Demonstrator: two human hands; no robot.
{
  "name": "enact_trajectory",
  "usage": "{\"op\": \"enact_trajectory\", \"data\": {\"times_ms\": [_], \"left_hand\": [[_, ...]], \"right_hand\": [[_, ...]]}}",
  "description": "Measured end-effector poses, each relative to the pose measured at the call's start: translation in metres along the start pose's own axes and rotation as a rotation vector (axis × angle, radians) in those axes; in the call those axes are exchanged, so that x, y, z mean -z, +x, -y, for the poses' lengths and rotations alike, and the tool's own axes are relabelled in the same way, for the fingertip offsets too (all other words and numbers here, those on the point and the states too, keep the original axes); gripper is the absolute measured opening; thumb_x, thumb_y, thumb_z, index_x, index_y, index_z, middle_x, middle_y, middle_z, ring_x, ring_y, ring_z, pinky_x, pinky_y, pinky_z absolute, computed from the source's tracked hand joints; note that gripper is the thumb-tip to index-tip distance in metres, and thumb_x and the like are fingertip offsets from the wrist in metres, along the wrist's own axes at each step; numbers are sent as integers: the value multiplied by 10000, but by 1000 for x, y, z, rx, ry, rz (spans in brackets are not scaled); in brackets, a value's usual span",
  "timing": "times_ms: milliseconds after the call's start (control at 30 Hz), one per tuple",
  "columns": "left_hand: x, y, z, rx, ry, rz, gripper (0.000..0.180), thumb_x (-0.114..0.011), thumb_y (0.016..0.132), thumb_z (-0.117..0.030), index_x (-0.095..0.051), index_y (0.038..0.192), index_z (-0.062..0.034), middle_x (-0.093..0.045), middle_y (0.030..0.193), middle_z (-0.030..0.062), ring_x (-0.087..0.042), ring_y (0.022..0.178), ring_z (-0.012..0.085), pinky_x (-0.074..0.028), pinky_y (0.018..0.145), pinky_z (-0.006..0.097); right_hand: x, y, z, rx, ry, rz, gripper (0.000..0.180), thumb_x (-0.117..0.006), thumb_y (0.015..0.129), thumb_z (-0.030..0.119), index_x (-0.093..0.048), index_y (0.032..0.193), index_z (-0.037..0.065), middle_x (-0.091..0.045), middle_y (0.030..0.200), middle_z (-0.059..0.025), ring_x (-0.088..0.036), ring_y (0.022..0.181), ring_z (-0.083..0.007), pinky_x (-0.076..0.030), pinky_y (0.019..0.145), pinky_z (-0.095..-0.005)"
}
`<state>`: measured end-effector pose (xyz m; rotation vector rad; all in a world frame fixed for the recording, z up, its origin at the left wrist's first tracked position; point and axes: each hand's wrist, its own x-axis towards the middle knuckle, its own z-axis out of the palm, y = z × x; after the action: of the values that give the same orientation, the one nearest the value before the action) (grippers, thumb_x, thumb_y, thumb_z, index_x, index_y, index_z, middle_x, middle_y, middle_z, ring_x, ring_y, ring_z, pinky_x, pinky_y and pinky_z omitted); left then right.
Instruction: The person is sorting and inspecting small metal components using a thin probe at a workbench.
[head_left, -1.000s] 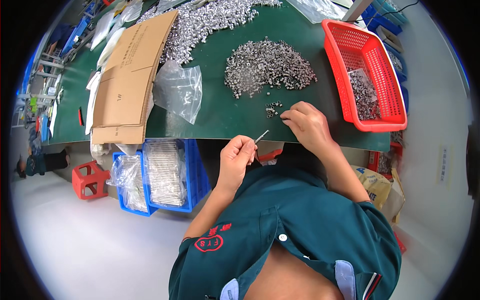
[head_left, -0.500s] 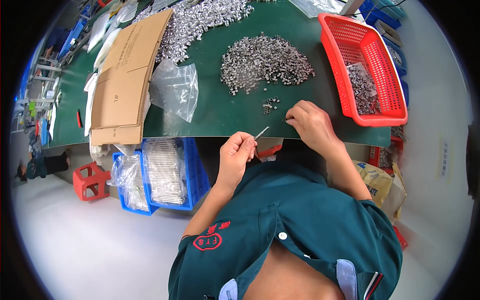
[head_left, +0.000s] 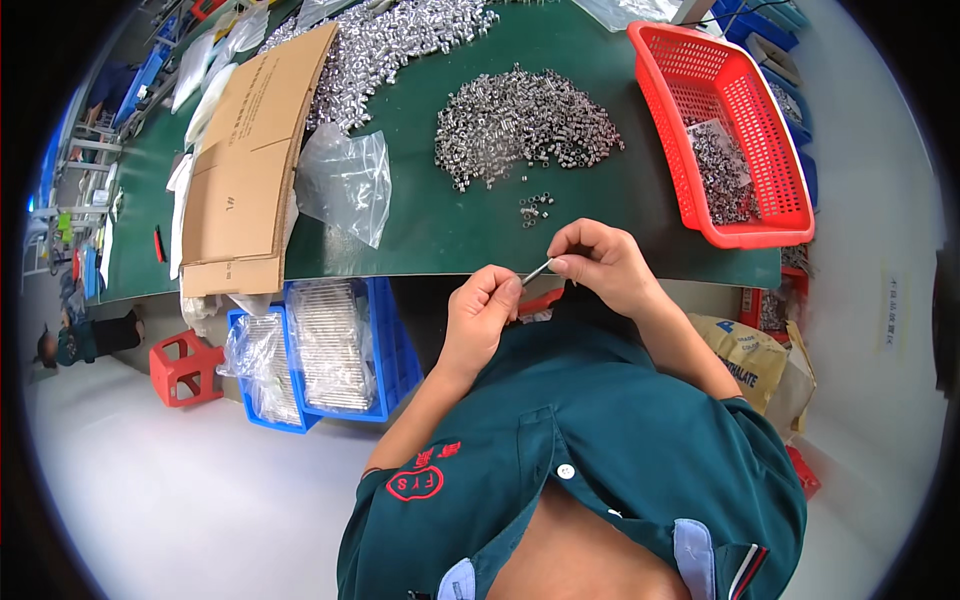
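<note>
My left hand (head_left: 480, 314) pinches a thin, grey metal rod (head_left: 537, 272) between thumb and fingers, just off the table's front edge. At the rod's far tip, the closed fingertips of my right hand (head_left: 610, 270) meet it. They pinch a small metal ring, now mostly hidden by the fingers. Beyond my hands, several loose metal rings (head_left: 535, 209) lie on the green tabletop (head_left: 430, 235). Behind those spreads a large heap of small metal rings (head_left: 525, 122).
To the right, a red mesh basket (head_left: 752, 239) holds more small metal parts. A clear plastic bag (head_left: 345, 185) and flattened cardboard (head_left: 240, 165) lie to the left, with a shinier metal heap (head_left: 385, 45) behind. Below are blue crates (head_left: 398, 340) and a red stool (head_left: 184, 368).
My right hand has moved left and toward me, from above the tabletop to the rod's tip, bringing the small ring. My left hand still grips the rod, now nearly touching the right.
</note>
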<state>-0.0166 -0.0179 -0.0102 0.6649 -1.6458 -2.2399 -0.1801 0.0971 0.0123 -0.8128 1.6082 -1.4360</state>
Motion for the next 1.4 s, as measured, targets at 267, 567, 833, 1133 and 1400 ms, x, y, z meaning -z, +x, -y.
{"op": "enact_trajectory", "data": {"times_ms": [267,567,833,1133,1400], "left_hand": [[3,-2,0,4,16,28,144,-525,942,-141,-549,860,-25,-493,673,-17,-427,598,45,-337,553,189],[1,-1,1,-56,58,-13,167,-518,948,-164,-537,857,-26,-479,655,-10,-413,580,54,-332,542,201],[8,2,4,-2,-129,-75,177,-511,951,-151,-548,841,-17,-461,641,-23,-403,585,39,-321,534,194],[6,1,4,4,-78,-79,172,-518,948,-158,-544,842,-26,-465,637,-24,-403,576,42,-316,533,192],[0,1,0,-15,61,-57,171,-509,955,-168,-544,854,-34,-464,637,-34,-399,583,38,-311,543,192]], "right_hand": [[-2,-4,17,207,-293,18,105,-665,781,8,-591,854,-6,-578,752,-50,-549,681,-102,-461,619,-248],[-7,-9,17,108,-256,-7,119,-688,754,16,-609,840,-7,-581,759,-47,-556,687,-107,-468,630,-253],[19,2,-7,383,-756,-275,138,-686,717,42,-643,849,33,-608,787,-96,-610,731,-271,-496,633,-347],[6,9,-10,433,-772,-231,114,-678,732,38,-650,842,43,-612,772,-73,-606,721,-229,-491,639,-311],[-8,-2,-4,-61,173,-63,87,-642,845,67,-634,904,3,-609,783,18,-547,708,-44,-470,650,-203]]}}
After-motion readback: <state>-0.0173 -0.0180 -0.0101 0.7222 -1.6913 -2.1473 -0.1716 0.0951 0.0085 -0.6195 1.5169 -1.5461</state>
